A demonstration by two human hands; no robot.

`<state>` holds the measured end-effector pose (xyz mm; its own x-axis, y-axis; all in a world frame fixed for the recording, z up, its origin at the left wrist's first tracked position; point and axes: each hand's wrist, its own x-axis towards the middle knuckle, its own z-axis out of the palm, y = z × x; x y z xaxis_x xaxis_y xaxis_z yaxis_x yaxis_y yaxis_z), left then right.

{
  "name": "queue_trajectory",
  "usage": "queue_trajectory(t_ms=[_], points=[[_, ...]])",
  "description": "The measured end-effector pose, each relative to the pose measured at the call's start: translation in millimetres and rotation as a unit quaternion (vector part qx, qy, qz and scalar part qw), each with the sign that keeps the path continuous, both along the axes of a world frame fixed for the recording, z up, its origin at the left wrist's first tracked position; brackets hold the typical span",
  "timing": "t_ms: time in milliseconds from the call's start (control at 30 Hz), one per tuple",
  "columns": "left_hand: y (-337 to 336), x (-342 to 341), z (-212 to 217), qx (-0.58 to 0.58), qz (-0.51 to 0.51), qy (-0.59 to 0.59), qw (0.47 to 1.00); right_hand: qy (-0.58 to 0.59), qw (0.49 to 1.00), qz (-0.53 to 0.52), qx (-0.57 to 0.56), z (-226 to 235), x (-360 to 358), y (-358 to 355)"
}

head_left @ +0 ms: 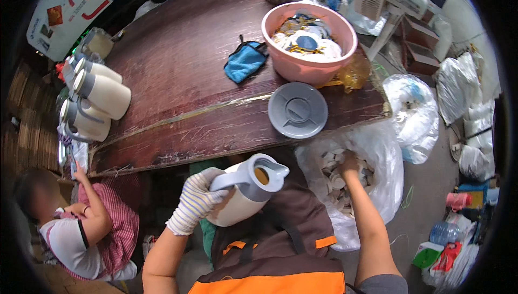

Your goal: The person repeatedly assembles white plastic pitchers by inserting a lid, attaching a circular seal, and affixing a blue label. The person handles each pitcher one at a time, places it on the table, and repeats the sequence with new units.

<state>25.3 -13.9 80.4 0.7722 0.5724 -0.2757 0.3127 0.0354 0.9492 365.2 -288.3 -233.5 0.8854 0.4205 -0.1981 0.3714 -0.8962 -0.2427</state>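
Note:
My left hand (197, 197), in a striped white glove, grips the grey handle of a cream jug (237, 206) with a grey collar and spout. The jug is tilted in front of my body, its top uncovered and showing a yellowish inside. My right hand (349, 165) is bare and reaches down into a clear plastic bag (386, 167) beside the table. Small round white and grey pieces (335, 180) fill the bag around it. Its fingers are hidden among them, so I cannot tell what they hold.
The dark red table (178, 67) bears a grey round lid (298, 111), a pink basin (310, 66) of white and grey discs, a blue cloth pouch (245, 62) and several cream jugs (105, 93). A person (86, 229) sits at left. More bags (413, 116) lie at right.

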Motion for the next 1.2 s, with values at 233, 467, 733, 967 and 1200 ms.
queue_trajectory(t_ms=[233, 467, 733, 967, 1200], points=[[-6, 10, 0, 0.063, 0.005, 0.082, 0.995, 0.028, 0.998, -0.006, 0.059, -44, 34, -23], [-1, 0, -3, 0.062, 0.012, 0.043, 0.997, 0.173, 0.968, 0.178, 0.034, 71, 6, -31], [-13, -2, -2, 0.065, -0.015, 0.049, 0.997, 0.166, 0.792, 0.057, 0.585, 266, -97, 41], [-19, -23, 1, 0.056, 0.014, 0.022, 0.998, 0.028, 0.789, 0.399, 0.465, 261, -131, 59], [-30, -25, 8, 0.16, -0.027, 0.031, 0.986, 0.071, 0.845, 0.377, 0.374, 312, -147, 95]])
